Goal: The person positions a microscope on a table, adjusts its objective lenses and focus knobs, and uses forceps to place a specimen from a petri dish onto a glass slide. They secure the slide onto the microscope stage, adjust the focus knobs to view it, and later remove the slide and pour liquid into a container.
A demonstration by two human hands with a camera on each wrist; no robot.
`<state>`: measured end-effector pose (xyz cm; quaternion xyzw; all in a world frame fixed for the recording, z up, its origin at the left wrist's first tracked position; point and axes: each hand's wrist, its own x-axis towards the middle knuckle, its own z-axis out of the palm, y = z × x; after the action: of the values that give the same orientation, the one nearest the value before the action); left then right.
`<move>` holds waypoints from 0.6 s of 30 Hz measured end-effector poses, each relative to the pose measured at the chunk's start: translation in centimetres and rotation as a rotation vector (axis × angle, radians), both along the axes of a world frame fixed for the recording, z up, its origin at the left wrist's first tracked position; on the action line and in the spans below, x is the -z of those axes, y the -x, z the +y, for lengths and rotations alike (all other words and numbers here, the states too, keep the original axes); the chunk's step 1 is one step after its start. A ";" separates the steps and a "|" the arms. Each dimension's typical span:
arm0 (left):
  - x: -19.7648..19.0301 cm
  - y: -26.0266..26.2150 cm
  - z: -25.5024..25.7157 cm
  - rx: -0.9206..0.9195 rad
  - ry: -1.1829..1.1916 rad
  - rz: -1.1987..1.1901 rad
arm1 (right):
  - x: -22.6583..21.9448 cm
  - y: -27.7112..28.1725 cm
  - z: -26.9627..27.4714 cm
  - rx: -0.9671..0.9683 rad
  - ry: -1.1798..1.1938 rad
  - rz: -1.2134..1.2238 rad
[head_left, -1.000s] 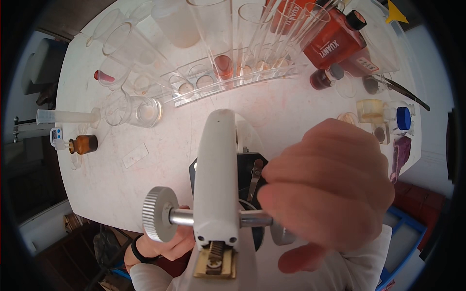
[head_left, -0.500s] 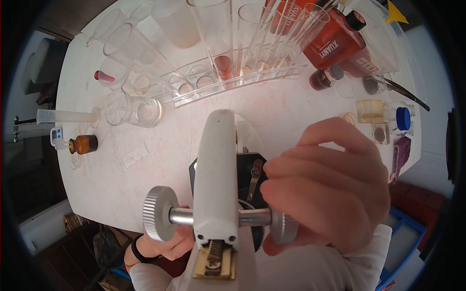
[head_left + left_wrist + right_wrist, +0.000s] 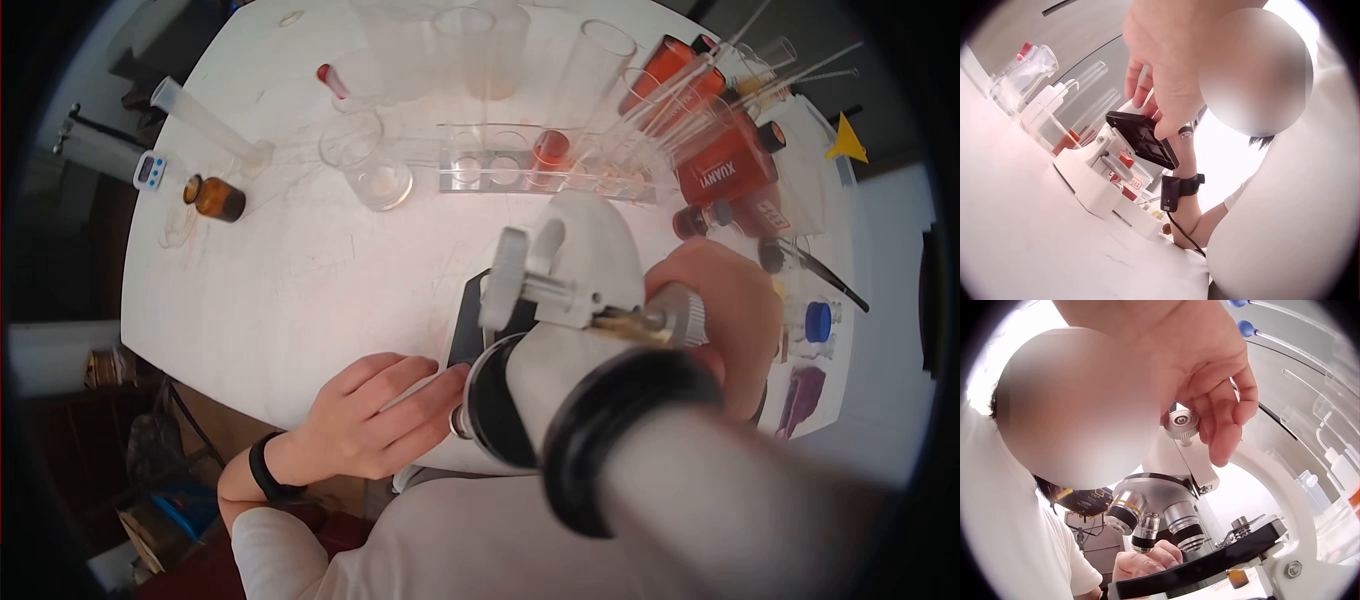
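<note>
A white microscope [image 3: 590, 240] stands on the white table, its eyepiece tube [image 3: 690, 480] large and blurred toward the camera. My right hand [image 3: 735, 310] curls around the ridged silver focus knob [image 3: 1182, 423] on the microscope's right side. My left hand [image 3: 375, 415] holds the edge of the black stage [image 3: 1141, 140], with the thumb on its underside in the left wrist view. Above the stage, the right wrist view shows several objective lenses [image 3: 1185, 528] on the round nosepiece [image 3: 1154, 484]. The other focus knob [image 3: 505, 280] is free.
Behind the microscope stands a clear test tube rack [image 3: 460, 180]. To its left are a glass beaker [image 3: 385, 185], a brown bottle [image 3: 218, 199] and a measuring cylinder [image 3: 205, 125]. Red bottles [image 3: 730, 160] and a blue-capped jar [image 3: 819, 322] stand at the right.
The head view has turned and lowered, so the microscope sits further right and its eyepiece tube shows. My right hand has closed around the focus knob. My left hand, earlier partly hidden, shows at the stage.
</note>
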<state>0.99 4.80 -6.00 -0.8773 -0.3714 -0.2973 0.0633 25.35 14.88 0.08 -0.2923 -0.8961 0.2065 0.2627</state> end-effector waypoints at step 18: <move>2.1 -0.6 -0.9 0.028 -0.087 -0.050 | 0.1 0.6 -1.5 0.196 0.156 0.245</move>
<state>1.57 3.89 -8.11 -0.8711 -0.3475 -0.3359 0.0878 24.73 13.36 -0.04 -0.3704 -0.8058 0.2830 0.3653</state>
